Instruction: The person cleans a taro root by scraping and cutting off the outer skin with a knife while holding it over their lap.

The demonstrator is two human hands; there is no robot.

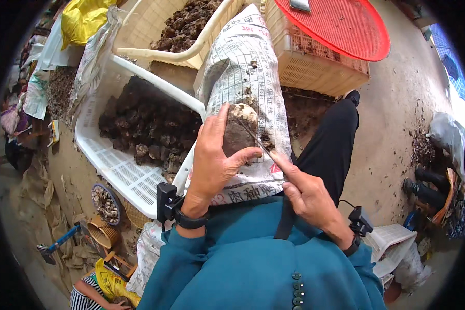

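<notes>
A dark-brown, tuber-like lump (237,138) with a pale, peeled-looking top rests on a printed white woven sack (240,57) laid over my lap. My left hand (214,150) is closed around the lump's left side, thumb lying across its near edge. In my right hand (310,194) is a knife (257,139), its thin blade lying across the lump's right side. The knife's handle is mostly hidden by my fingers. Dark crumbs and shavings are scattered on the sack beyond the lump and beside it.
To the left, a white plastic crate (124,173) holds many dark lumps (144,121). Behind it, a cream crate (191,54) contains more. A red mesh sieve (341,26) sits atop a cream crate (315,64) at far right. Another person's arm (90,292) shows at lower left.
</notes>
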